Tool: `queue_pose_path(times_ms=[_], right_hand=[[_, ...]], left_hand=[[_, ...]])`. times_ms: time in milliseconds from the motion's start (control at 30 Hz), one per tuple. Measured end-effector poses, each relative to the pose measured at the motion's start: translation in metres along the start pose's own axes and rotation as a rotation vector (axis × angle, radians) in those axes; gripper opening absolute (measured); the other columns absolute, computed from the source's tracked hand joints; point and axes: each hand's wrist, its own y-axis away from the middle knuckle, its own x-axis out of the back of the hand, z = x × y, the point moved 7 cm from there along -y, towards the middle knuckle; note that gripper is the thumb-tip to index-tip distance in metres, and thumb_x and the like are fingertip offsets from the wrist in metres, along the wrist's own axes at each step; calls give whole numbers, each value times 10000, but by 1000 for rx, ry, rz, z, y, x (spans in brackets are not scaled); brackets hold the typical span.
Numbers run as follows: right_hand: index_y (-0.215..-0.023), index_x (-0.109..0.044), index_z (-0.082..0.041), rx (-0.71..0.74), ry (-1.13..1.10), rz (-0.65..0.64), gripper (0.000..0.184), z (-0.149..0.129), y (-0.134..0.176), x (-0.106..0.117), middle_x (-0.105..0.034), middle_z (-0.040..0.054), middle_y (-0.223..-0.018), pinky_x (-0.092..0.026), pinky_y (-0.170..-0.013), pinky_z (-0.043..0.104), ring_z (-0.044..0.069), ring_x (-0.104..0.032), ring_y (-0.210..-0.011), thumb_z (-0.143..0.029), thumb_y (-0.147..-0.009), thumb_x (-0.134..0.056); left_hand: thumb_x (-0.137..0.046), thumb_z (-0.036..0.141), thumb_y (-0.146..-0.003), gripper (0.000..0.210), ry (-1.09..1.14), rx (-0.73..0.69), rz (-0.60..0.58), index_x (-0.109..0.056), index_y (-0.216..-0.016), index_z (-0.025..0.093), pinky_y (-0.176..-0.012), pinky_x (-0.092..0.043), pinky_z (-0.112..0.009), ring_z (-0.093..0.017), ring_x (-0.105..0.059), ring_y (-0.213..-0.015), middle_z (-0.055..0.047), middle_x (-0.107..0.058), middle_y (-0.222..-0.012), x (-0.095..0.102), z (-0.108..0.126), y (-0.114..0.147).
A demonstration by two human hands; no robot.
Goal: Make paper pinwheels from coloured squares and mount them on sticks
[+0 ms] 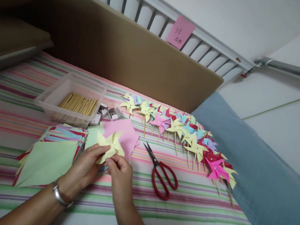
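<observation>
A pale yellow paper pinwheel (113, 145) with folded blades is held up between both hands over the table. My left hand (89, 165), with a silver bracelet at the wrist, pinches its left side. My right hand (120, 172) grips its lower right edge with thumb and fingers. No stick shows on this pinwheel. Pink paper sheets (130, 139) lie beneath and behind it. To the left of my hands sits a stack of coloured paper squares (49, 160), light green on top. Scissors (159, 171) with red handles lie slightly open to the right.
A clear plastic box (46, 97) holds wooden sticks (79, 103). Small boxes (114, 112) of metal pieces stand beside it. Several finished pinwheels (196, 149) on sticks line the right side of the striped cloth (139, 208). A brown board (135, 49) stands behind.
</observation>
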Motion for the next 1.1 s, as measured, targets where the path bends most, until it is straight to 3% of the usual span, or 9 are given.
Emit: queue_pose_path(times_ms=[200, 300, 433, 500, 567, 633, 733, 900, 1100], right_hand=[[-612, -620, -159, 16, 22, 40, 139, 2, 0, 0, -590, -15, -577, -431, -506, 221, 112, -506, -517, -266, -700, -613], [-684, -630, -158, -27, 49, -31, 92, -1, 1, 0, -590, -20, -572, -408, -454, 210, 106, -492, -486, -249, -680, -618], [-708, -640, -155, 14, 231, 53, 162, -26, -3, 34, -563, -23, -521, -370, -425, 206, 98, -458, -444, -315, -720, -617], [-769, -664, -154, 93, 272, 167, 188, -42, -9, 57, -635, 13, -635, -432, -540, 235, 129, -539, -564, -332, -710, -649], [-844, -682, -154, 63, 220, 161, 248, -42, -14, 67, -686, 51, -804, -463, -676, 276, 177, -599, -744, -310, -653, -704], [-862, -687, -149, -43, 89, 41, 286, -32, -18, 60, -695, 60, -858, -462, -728, 291, 194, -610, -808, -280, -611, -728], [-800, -684, -142, -135, -86, -140, 211, -18, -17, 39, -682, 24, -735, -445, -672, 256, 151, -594, -686, -245, -617, -704], [-668, -660, -130, -144, -63, -94, 98, -7, -16, 33, -630, -9, -600, -399, -584, 229, 116, -524, -566, -205, -608, -681], [-646, -642, -133, -145, -36, -71, 93, -5, -19, 34, -607, -9, -581, -380, -560, 236, 123, -507, -554, -214, -611, -672]], left_hand=[[-770, 194, -557, 217, -8, -21, -12, -558, -526, 162, -476, -371, -225, -97, -496, -468, 50, -550, -475, -1, 1, 0], [-764, 214, -573, 192, -49, -60, -18, -583, -544, 159, -492, -378, -226, -107, -516, -490, 30, -593, -510, 2, 7, -5], [-762, 208, -577, 150, -174, -137, -23, -626, -548, 152, -524, -389, -215, -112, -538, -522, 10, -633, -541, 2, 22, -6], [-760, 205, -572, 132, -240, -117, -53, -645, -541, 150, -518, -387, -218, -124, -547, -517, -3, -636, -526, -3, 22, -4], [-758, 206, -569, 112, -287, -73, -94, -663, -548, 151, -529, -401, -233, -150, -571, -530, -25, -654, -538, -8, 17, -2], [-757, 207, -571, 91, -321, -50, -127, -692, -600, 150, -565, -424, -249, -176, -600, -573, -52, -690, -606, -12, 10, 0], [-758, 214, -570, 154, -353, -50, -149, -728, -706, 149, -580, -427, -247, -178, -603, -590, -70, -716, -685, -14, 2, 0], [-756, 206, -568, 84, -434, -84, -146, -717, -615, 149, -523, -372, -218, -142, -542, -526, -44, -687, -616, -15, -3, 0], [-735, 247, -622, 125, -477, -82, -197, -723, -704, 153, -556, -386, -214, -143, -564, -580, -39, -687, -662, -15, -6, -1]])
